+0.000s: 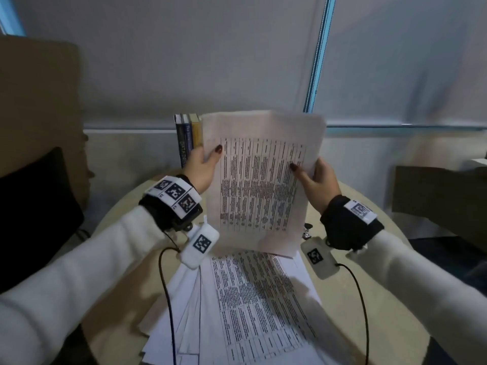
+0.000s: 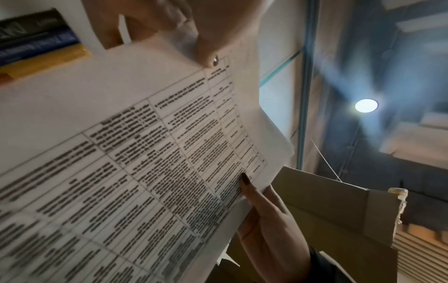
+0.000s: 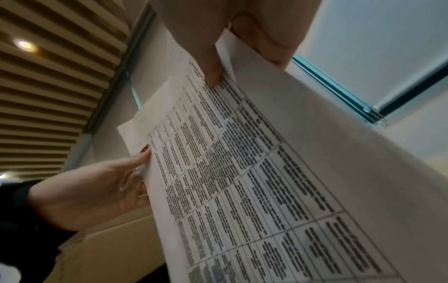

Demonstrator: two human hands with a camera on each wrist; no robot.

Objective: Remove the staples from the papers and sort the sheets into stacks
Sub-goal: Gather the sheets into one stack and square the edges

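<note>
I hold a bundle of printed table sheets (image 1: 261, 180) upright above the round table. My left hand (image 1: 208, 159) pinches its left edge, thumb on the front and fingers behind. My right hand (image 1: 308, 175) pinches the right edge the same way. The left wrist view shows my left thumb (image 2: 206, 49) on the bundle (image 2: 145, 153), and the right wrist view shows my right thumb (image 3: 211, 63) on its printed face (image 3: 266, 172). No staple is discernible. A fanned pile of loose sheets (image 1: 250, 299) lies on the table below.
A small black and metal tool (image 1: 307, 231) lies on the beige table (image 1: 395, 259), partly hidden by the bundle. Books (image 1: 187, 138) stand at the back. A cardboard box (image 1: 434, 191) stands at the right and a dark chair (image 1: 34, 206) at the left.
</note>
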